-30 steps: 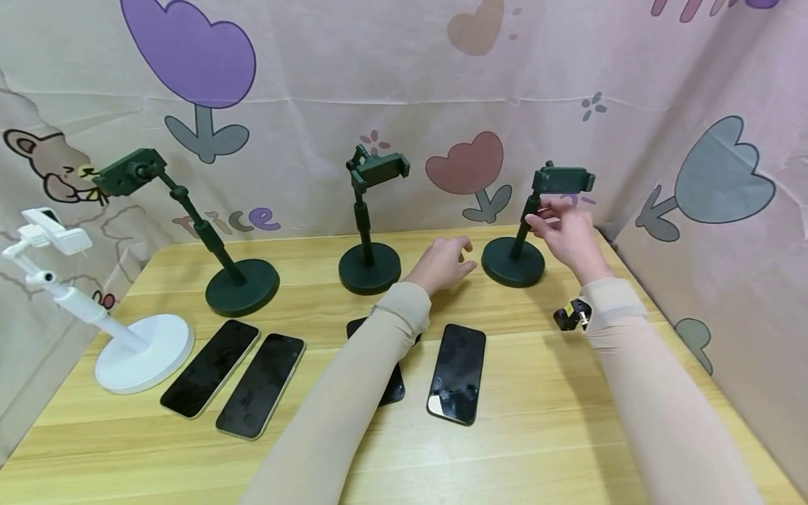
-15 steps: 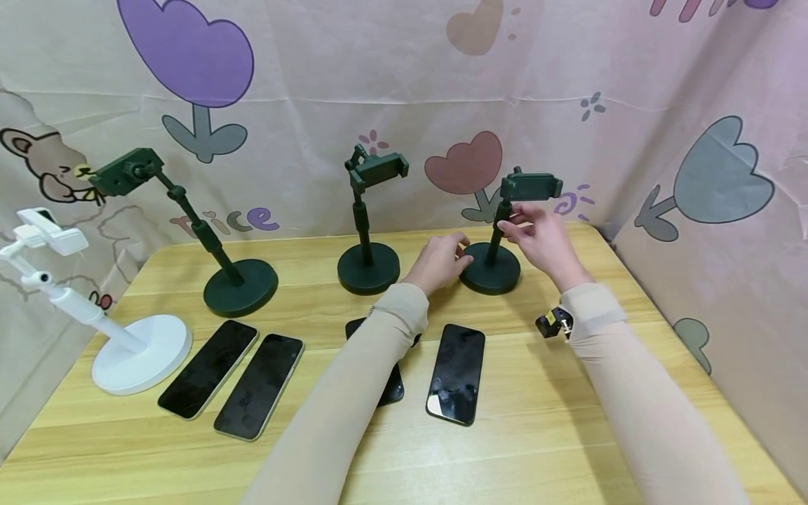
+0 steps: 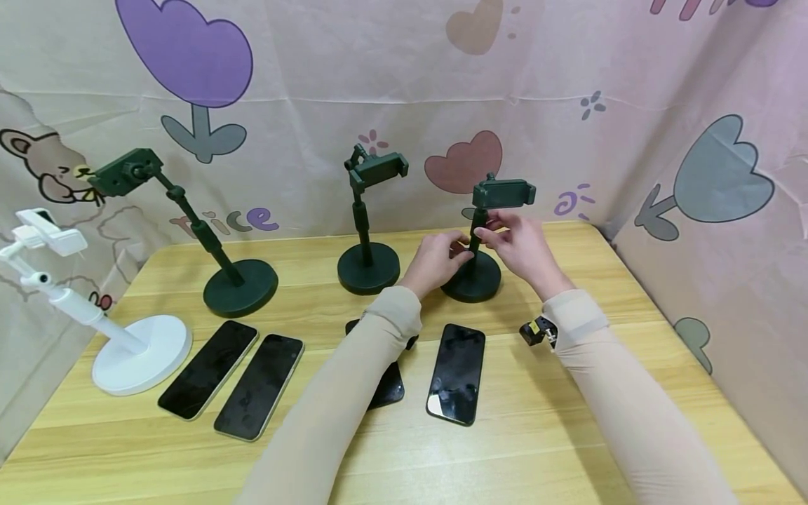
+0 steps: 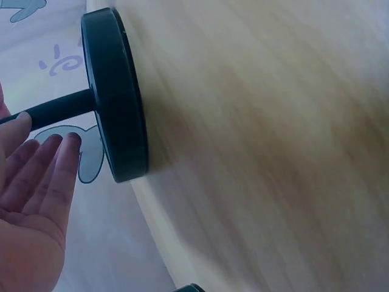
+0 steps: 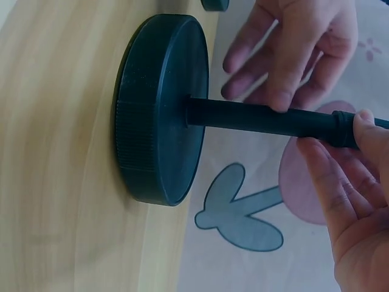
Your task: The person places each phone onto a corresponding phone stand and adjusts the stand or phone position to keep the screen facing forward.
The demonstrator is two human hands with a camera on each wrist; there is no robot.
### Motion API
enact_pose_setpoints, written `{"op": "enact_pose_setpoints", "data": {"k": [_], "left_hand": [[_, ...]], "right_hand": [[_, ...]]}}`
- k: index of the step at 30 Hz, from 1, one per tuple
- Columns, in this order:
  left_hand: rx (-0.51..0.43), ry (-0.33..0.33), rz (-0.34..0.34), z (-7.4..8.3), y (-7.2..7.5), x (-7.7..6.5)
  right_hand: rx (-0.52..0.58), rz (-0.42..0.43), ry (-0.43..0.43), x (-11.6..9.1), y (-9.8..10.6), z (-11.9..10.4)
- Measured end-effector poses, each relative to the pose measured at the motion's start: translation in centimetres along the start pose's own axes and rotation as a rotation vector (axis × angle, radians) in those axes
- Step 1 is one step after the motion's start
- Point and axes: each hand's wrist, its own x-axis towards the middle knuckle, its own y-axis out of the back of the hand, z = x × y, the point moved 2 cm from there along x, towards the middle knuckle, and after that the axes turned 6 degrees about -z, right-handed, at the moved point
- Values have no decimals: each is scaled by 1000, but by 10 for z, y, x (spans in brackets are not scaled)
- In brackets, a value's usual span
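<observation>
A dark green phone stand [image 3: 472,284] with a round base stands upright at the right of the table, its clamp head [image 3: 506,193] on top. With thumb and fingers, my right hand [image 3: 520,252] pinches the post, around its collar in the right wrist view. From the other side comes my left hand [image 3: 435,263]; its thumb lies against the lower post [image 5: 243,117] while its other fingers stay loosely extended beside it. In the left wrist view those fingers [image 4: 61,176] point toward the base [image 4: 115,97]. Both hands are above the base.
Two more green phone stands [image 3: 369,270] [image 3: 241,291] and a white one [image 3: 151,354] stand to the left. Several phones lie on the table [image 3: 536,435]: a black phone [image 3: 456,375], two at left [image 3: 210,369] [image 3: 260,386], and one [image 3: 388,388] partly under the left sleeve.
My right hand has slid the right-hand green phone stand leftward and slightly nearer along the table. My left hand stayed nearly in place, and its thumb now meets the post.
</observation>
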Motion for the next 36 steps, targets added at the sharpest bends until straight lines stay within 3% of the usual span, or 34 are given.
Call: {"op": "enact_pose_setpoints", "data": {"k": [7, 19, 36], "left_hand": [[-35, -72, 0, 0, 6, -6], [-32, -68, -37, -4, 17, -24], [-56, -96, -54, -10, 24, -42]], "right_hand": [[0, 0, 3, -1, -7, -8], [24, -14, -17, -7, -16, -19], [4, -35, 25, -15, -23, -36]]}}
